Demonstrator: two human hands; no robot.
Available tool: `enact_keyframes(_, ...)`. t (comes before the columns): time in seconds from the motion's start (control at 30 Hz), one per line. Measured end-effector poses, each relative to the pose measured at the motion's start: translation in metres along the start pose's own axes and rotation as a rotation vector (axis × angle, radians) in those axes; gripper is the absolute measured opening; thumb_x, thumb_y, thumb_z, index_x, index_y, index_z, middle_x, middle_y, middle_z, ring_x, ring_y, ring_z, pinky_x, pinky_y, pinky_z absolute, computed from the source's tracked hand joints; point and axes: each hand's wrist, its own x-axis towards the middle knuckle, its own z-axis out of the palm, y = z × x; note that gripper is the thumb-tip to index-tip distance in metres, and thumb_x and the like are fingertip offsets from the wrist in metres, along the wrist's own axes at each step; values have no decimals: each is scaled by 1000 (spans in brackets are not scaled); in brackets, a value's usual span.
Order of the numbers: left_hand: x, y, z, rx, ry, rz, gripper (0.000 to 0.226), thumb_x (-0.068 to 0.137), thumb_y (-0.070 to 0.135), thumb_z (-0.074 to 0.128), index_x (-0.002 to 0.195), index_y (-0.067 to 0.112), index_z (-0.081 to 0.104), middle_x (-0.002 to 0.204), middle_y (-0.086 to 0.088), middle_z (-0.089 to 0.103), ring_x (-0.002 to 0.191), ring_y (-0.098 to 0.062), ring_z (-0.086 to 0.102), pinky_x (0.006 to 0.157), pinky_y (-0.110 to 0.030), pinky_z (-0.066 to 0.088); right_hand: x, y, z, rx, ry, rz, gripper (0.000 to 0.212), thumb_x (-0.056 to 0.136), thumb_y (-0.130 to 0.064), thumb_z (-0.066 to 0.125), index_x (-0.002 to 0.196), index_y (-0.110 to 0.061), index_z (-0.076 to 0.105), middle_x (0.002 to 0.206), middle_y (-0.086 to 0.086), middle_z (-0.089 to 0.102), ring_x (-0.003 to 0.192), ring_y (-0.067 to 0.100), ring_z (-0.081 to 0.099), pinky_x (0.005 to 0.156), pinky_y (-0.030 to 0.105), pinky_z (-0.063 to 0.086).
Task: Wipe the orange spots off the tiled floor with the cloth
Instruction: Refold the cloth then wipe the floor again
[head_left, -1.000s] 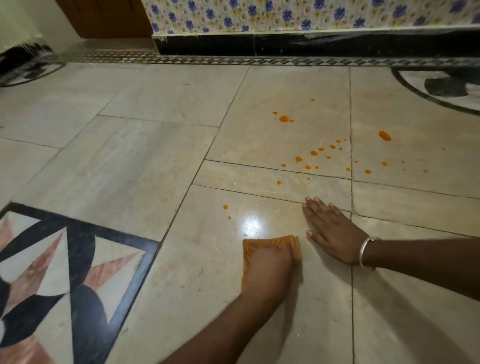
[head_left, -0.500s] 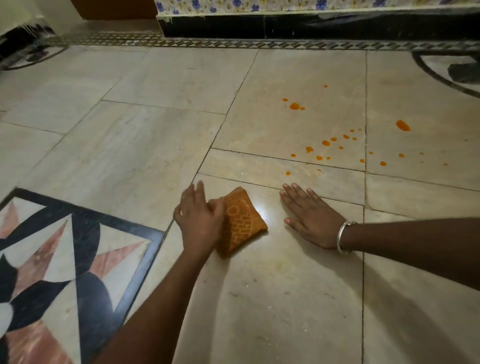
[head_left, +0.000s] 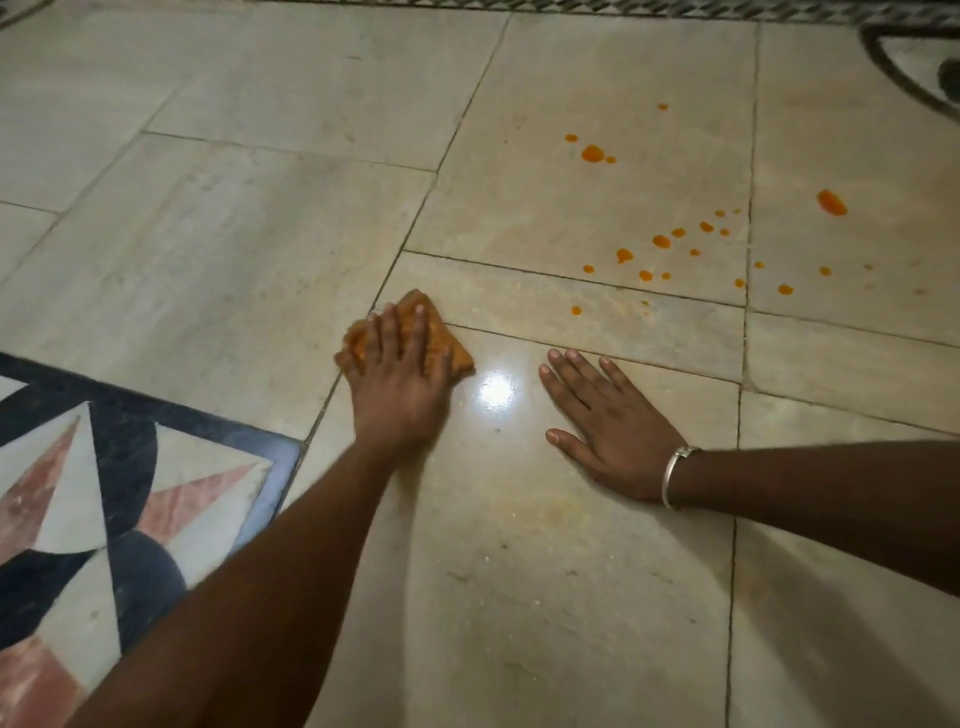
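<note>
My left hand (head_left: 397, 384) lies flat on a folded orange cloth (head_left: 452, 349), pressing it onto the beige floor tile (head_left: 519, 545) at a tile joint. My right hand (head_left: 608, 426), with a silver bangle at the wrist, rests palm down on the same tile to the right, fingers spread, holding nothing. Several orange spots (head_left: 662, 241) are scattered on the tiles beyond my right hand, with a larger drop (head_left: 593, 154) farther up and another (head_left: 832, 202) at the right. A faint yellowish smear (head_left: 550, 512) shows on the tile near my arms.
A black-bordered star-pattern inlay (head_left: 104, 493) in pink, white and dark stone fills the floor at the lower left. A patterned border strip (head_left: 623, 8) runs along the top edge. A dark curved inlay (head_left: 904, 67) sits at the top right. A bright light reflection (head_left: 496, 389) glares between my hands.
My left hand has slid onto the cloth and pushed it forward and left to the tile joint. The two small spots near that joint are gone. My right hand has stayed planted.
</note>
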Motion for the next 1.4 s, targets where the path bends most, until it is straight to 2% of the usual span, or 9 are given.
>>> enact_keyframes(0.2, -80, 42, 28, -27, 79, -230, 72, 105, 61, 11, 165, 28, -11, 174, -8, -15, 160, -29, -17, 123, -67, -8, -1, 1, 0, -9, 18, 10, 71, 104, -56, 18, 161, -17, 2, 169, 5, -1, 155, 19, -5, 125, 44, 5)
enact_keyframes(0.43, -21, 69, 31, 62, 56, 60, 71, 103, 63, 9, 166, 33, 2, 175, -5, -5, 161, -27, -9, 125, -60, -11, 0, 1, 0, -39, 20, 10, 71, 103, -55, 19, 161, -15, 5, 169, 6, 3, 156, 21, -1, 125, 46, 9)
enact_keyframes(0.57, 18, 23, 7, 11, 41, -57, 69, 106, 61, 14, 166, 32, -3, 175, -6, -7, 161, -29, -10, 125, -64, -8, -1, 1, 1, -30, 18, 9, 71, 104, -55, 19, 161, -16, 4, 169, 5, 2, 156, 20, -3, 125, 45, 8)
enact_keyframes(0.67, -12, -1, 5, -47, 83, -168, 70, 106, 62, 12, 166, 29, -6, 175, -7, -7, 161, -30, -10, 125, -66, -6, -1, 2, 1, -22, 15, 8, 71, 104, -55, 19, 161, -17, 2, 169, 4, -1, 155, 19, -5, 125, 45, 7)
enact_keyframes(0.8, -74, 35, 29, -45, 150, -375, 70, 108, 58, 17, 166, 27, -9, 175, -11, -8, 161, -33, -10, 123, -68, -6, -2, 2, 2, -23, 22, 17, 71, 104, -55, 18, 161, -16, 2, 169, 5, -1, 155, 20, -5, 125, 46, 9)
enact_keyframes(0.93, -74, 79, 44, 22, 80, -166, 76, 104, 66, 12, 165, 28, -11, 173, -11, -16, 159, -32, -18, 122, -66, -15, -1, 1, 3, -27, 31, 12, 71, 103, -54, 19, 161, -16, 2, 169, 5, 0, 155, 20, -4, 125, 46, 9)
enact_keyframes(1.07, -9, 61, 25, 76, 41, 24, 75, 102, 66, 12, 166, 30, -3, 175, -9, -9, 161, -30, -12, 124, -59, -16, -1, 2, 2, -30, 17, 9, 71, 103, -55, 19, 161, -17, 2, 169, 5, -1, 155, 19, -4, 125, 46, 8)
enact_keyframes(1.23, 22, -6, -5, 6, 11, -127, 75, 105, 67, 12, 165, 28, -9, 174, -10, -12, 160, -33, -13, 123, -67, -8, -1, 3, 2, -7, -4, 8, 71, 103, -55, 17, 161, -17, 2, 169, 3, -2, 155, 19, -6, 126, 45, 6)
enact_keyframes(1.4, -47, -26, -17, 12, 41, -318, 91, 99, 74, 10, 166, 15, -7, 171, -26, -5, 159, -44, -5, 124, -69, -6, 1, 3, -5, 18, -59, 0, 74, 100, -59, 8, 160, -20, -9, 168, 2, -13, 154, 18, -15, 126, 43, -2)
